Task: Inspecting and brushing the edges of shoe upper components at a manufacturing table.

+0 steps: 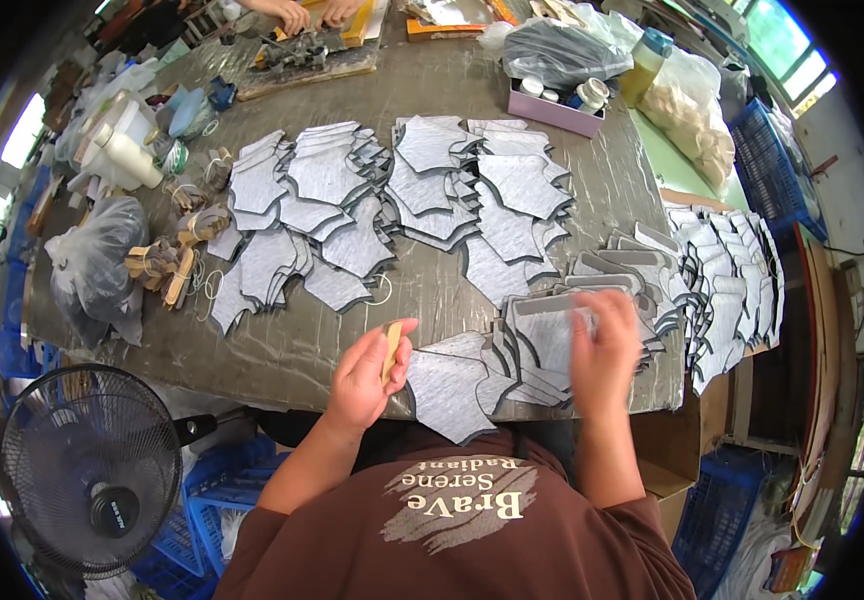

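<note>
My left hand (pixel 360 378) is closed around a flat, yellowish stick-like piece (pixel 392 352), held above the table's near edge. Motion blurs my right hand (pixel 607 350), which is over a fanned row of cut grey fabric pieces (pixel 542 335); whether its fingers hold anything cannot be made out. Between the two hands, one wide grey piece with a dark edge (pixel 452 388) overlaps the near edge of the table. Further to the right, more pieces with darker grey strips along them (pixel 622 262) lie in an overlapping heap.
Overlapping stacks of grey pieces (pixel 327 175) cover the middle of the table (pixel 282 345). Bundled wooden-looking pieces (pixel 157 265) and a plastic bag (pixel 102 260) sit left. A lilac box (pixel 557 110) holds bottles. A fan (pixel 92 470) stands near left. Another person's hands (pixel 297 18) work at the far side.
</note>
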`<state>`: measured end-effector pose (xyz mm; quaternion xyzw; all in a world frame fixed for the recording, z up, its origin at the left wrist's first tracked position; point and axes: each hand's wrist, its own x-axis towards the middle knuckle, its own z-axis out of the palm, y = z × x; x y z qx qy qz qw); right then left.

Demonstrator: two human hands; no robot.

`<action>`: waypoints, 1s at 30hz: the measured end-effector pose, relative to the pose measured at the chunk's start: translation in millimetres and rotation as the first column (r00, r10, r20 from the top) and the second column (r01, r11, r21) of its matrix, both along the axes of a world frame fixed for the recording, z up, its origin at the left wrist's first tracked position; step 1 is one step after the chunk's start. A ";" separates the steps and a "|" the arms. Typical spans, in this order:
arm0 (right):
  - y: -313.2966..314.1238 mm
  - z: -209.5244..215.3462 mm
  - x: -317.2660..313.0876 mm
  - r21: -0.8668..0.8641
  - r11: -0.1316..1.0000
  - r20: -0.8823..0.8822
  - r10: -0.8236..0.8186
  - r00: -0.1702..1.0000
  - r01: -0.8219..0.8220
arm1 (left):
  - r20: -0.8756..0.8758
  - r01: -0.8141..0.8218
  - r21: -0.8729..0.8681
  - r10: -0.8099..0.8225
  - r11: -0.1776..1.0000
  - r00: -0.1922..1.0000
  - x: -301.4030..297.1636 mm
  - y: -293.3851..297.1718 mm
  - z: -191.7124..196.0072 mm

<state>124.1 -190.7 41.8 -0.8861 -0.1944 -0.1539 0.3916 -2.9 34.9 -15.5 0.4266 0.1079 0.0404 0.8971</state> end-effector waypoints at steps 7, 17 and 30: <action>56.3 -20.6 -40.6 0.332 0.869 -0.469 0.489 0.736 -0.366 | -0.023 0.091 0.605 -0.096 0.791 0.995 3.4 -18.5 13.6; 56.2 -29.8 -39.4 0.417 0.851 -0.558 0.516 0.650 -0.318 | 0.111 -0.071 0.889 -0.062 0.453 0.992 3.7 -23.5 24.3; 56.3 -44.8 -39.3 0.628 0.747 -0.548 0.622 0.560 -0.215 | 0.186 -0.149 0.895 -0.049 0.420 0.981 5.8 -25.7 20.6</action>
